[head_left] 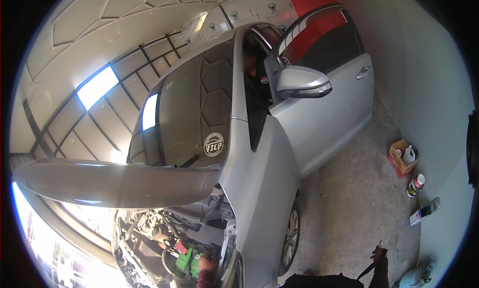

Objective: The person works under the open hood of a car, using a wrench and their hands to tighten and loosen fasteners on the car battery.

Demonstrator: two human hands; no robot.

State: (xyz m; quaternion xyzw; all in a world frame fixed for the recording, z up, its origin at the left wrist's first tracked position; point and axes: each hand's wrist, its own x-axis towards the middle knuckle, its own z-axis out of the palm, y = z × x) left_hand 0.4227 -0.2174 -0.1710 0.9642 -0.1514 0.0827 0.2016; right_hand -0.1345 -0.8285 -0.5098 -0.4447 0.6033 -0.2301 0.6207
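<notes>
Left hand on green unit in engine bay, grip unclear. Right hand out beside silver car, fingers part-curled, dark strap at it; can't tell if held.

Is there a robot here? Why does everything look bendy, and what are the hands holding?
No robot, just a person. A wide camera on the person's head looks down, and its lens bends straight edges. The silver car has its hood up. The left hand is on a green thing among the engine parts. The right hand is off to the side by a dark strap. I can't tell whether either hand grips. On the floor are a box with bottles and a dark jar.
</notes>
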